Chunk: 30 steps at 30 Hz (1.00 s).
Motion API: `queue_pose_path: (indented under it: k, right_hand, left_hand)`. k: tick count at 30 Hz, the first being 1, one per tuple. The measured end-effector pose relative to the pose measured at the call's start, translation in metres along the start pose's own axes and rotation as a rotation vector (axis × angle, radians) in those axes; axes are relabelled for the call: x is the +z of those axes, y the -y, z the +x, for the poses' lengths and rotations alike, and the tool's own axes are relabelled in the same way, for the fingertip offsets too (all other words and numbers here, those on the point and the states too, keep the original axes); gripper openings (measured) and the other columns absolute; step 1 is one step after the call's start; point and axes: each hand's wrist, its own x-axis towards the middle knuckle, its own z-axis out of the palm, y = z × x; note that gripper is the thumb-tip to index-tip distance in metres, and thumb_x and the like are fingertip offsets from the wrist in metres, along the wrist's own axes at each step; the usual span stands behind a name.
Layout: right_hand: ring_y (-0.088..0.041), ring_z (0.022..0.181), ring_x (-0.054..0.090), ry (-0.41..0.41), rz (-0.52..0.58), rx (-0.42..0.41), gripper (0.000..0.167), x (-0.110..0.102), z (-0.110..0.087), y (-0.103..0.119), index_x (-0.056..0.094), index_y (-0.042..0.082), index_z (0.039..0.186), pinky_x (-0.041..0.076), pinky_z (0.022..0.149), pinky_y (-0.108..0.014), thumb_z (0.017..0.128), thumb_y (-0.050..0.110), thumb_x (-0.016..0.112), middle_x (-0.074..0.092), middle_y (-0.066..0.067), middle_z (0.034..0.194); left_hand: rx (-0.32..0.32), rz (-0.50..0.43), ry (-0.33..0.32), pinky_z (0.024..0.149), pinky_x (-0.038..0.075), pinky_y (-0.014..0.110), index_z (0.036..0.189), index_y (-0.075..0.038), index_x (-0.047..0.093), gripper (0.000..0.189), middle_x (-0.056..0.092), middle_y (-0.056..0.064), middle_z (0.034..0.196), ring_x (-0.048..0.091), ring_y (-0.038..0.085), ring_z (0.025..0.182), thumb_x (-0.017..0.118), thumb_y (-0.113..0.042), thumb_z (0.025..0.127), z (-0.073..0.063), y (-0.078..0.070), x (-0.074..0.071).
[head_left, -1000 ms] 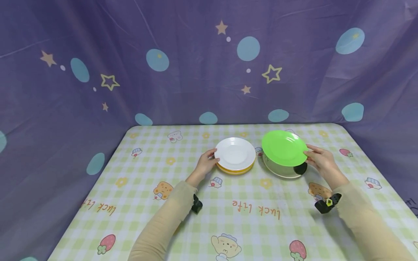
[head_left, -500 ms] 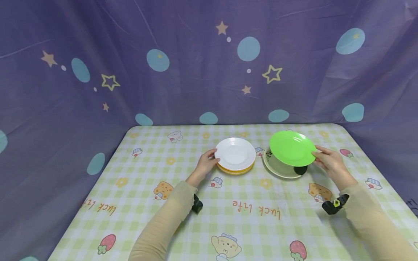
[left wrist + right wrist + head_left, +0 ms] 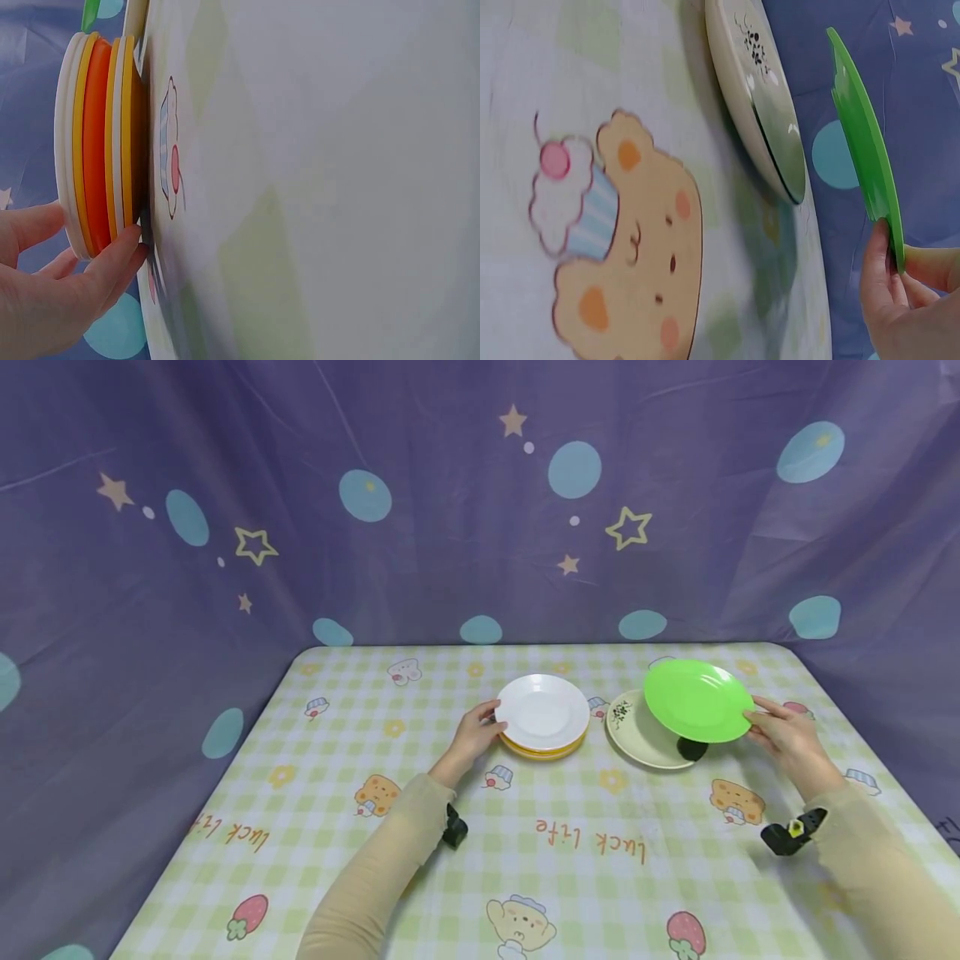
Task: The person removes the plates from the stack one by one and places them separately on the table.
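Note:
My right hand [image 3: 793,743] pinches the near right rim of a bright green plate [image 3: 697,700], thumb on top and fingers below. In the right wrist view that green plate [image 3: 864,142] is held in the air, apart from the cream plate [image 3: 761,97]. The cream plate [image 3: 637,735], with a dark floral print and a black patch, lies on the table partly hidden under it. My left hand [image 3: 472,739] holds the left edge of a plate stack topped by a white plate [image 3: 543,712]. Yellow, orange and white rims [image 3: 97,150] show in the stack, gripped between thumb and fingers.
A green checked tablecloth [image 3: 465,877] with cartoon prints covers the table. Behind it hangs a purple curtain [image 3: 435,577] with stars and blue ovals. The cream plate stands just right of the stack.
My right hand has moved right with the green plate, uncovering more of the cream plate's left side. The left hand and its stack have stayed in place.

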Motion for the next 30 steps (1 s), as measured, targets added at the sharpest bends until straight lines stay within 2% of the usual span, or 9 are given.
queue_pose_path:
  k: [3,7,9,10,12,17,21,25,30]
  right_hand:
    - [-0.004,0.061,0.059,-0.023,-0.001,-0.005,0.03,-0.012,0.007,-0.006,0.063,0.028,0.101,0.052,0.057,-0.017,0.08,0.007,0.064,0.063,0.006,0.068]
    - [-0.004,0.06,0.059,-0.047,-0.004,0.026,0.034,-0.027,0.015,-0.011,0.064,0.033,0.101,0.053,0.057,-0.017,0.077,0.01,0.068,0.063,0.007,0.067]
    - [-0.004,0.06,0.059,-0.072,-0.012,0.043,0.043,-0.027,0.013,-0.009,0.059,0.033,0.111,0.053,0.058,-0.018,0.076,0.01,0.069,0.063,0.008,0.067]
    - [-0.004,0.06,0.059,-0.083,-0.011,0.051,0.042,-0.026,0.01,-0.007,0.059,0.033,0.111,0.053,0.058,-0.018,0.076,0.01,0.068,0.062,0.008,0.067]
    - [-0.005,0.06,0.06,-0.088,0.022,0.042,0.035,-0.036,0.018,-0.013,0.065,0.034,0.099,0.053,0.057,-0.018,0.075,0.009,0.07,0.063,0.007,0.068]
    - [-0.006,0.063,0.06,-0.082,0.074,0.018,0.027,-0.062,0.036,-0.026,0.069,0.03,0.086,0.054,0.057,-0.02,0.071,0.009,0.073,0.062,0.009,0.073]
    - [-0.004,0.065,0.06,-0.107,0.046,0.038,0.024,-0.053,0.021,-0.015,0.066,0.031,0.084,0.053,0.059,-0.019,0.075,0.009,0.07,0.06,0.014,0.075]
    - [-0.004,0.066,0.06,-0.065,0.082,0.035,0.021,-0.046,0.006,-0.005,0.064,0.027,0.08,0.053,0.06,-0.019,0.074,0.008,0.07,0.062,0.012,0.074]
    - [-0.006,0.064,0.06,-0.034,0.119,0.039,0.022,-0.043,-0.007,0.003,0.066,0.026,0.078,0.053,0.059,-0.019,0.079,0.004,0.064,0.064,0.009,0.073]
  left_hand:
    - [-0.007,-0.017,-0.001,0.081,0.05,0.026,0.128,-0.005,0.045,0.047,0.041,0.018,0.13,0.044,0.028,0.116,0.057,-0.002,0.083,0.001,0.0,0.0]
    - [-0.01,-0.027,-0.004,0.082,0.05,0.026,0.128,-0.004,0.045,0.047,0.042,0.019,0.13,0.045,0.028,0.114,0.057,-0.002,0.083,0.002,0.001,0.0]
    - [-0.008,-0.03,-0.005,0.082,0.05,0.026,0.128,-0.004,0.045,0.047,0.042,0.019,0.13,0.045,0.029,0.115,0.057,-0.001,0.083,0.001,0.001,0.0]
    - [-0.006,-0.032,-0.005,0.082,0.05,0.027,0.128,-0.004,0.045,0.047,0.041,0.019,0.13,0.045,0.029,0.115,0.057,-0.001,0.083,0.001,0.001,0.0]
    - [-0.004,-0.047,-0.002,0.083,0.05,0.028,0.128,-0.003,0.045,0.047,0.041,0.019,0.131,0.044,0.029,0.116,0.057,-0.001,0.083,0.001,0.001,0.0]
    - [-0.001,-0.059,-0.001,0.083,0.05,0.028,0.128,-0.002,0.044,0.046,0.04,0.02,0.131,0.044,0.03,0.116,0.057,-0.001,0.083,0.0,0.001,0.0]
    - [-0.009,-0.047,-0.01,0.082,0.05,0.028,0.127,-0.004,0.046,0.046,0.041,0.019,0.131,0.045,0.029,0.115,0.057,-0.001,0.083,0.0,0.0,0.0]
    - [-0.016,-0.048,-0.013,0.082,0.05,0.028,0.127,-0.005,0.046,0.046,0.041,0.018,0.131,0.045,0.028,0.115,0.058,-0.001,0.082,0.001,-0.001,0.001]
    - [-0.019,-0.049,-0.007,0.081,0.05,0.027,0.128,-0.005,0.045,0.047,0.04,0.018,0.132,0.045,0.028,0.115,0.057,-0.001,0.082,0.001,0.0,0.0]
